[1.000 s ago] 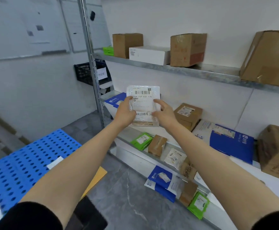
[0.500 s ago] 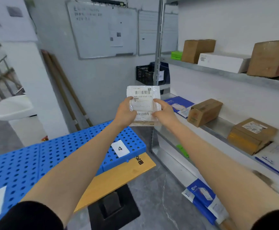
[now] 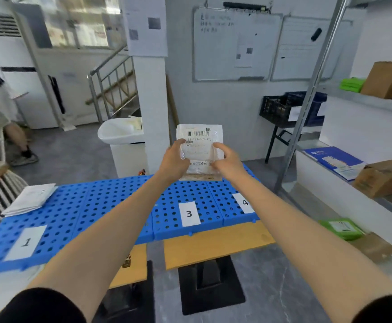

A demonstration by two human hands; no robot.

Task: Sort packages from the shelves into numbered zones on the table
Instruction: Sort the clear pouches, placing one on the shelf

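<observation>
Far to the left of the fingers and lower, zone label 1 [image 3: 26, 242] and a flat white mailer [image 3: 30, 199] lie on the blue perforated table [image 3: 111, 206]. The left hand [image 3: 175, 160] grasps the left edge of the clear plastic pouch [image 3: 199, 141], with the thumb on the labelled face and the other fingers wrapped behind. The pouch is upright in the air between both sets of fingers, barcode label toward the camera, above the table's far side. The right hand [image 3: 227, 160] grasps the right edge in the same manner. Below the fingers, zone label 3 [image 3: 189, 213] lies on the table, with zone label 4 [image 3: 245, 202] to its right. The pouch appears thin and light, and the wrinkled film suggests it is soft and likely to sag or fold if held by one corner. Glossy film is probably slippery, so pinch it at mid-height on the side edges, where the contents back the film, rather than on the loose top margin. The contents cannot be identified, so treat them as crushable and apply moderate pressure only.
</observation>
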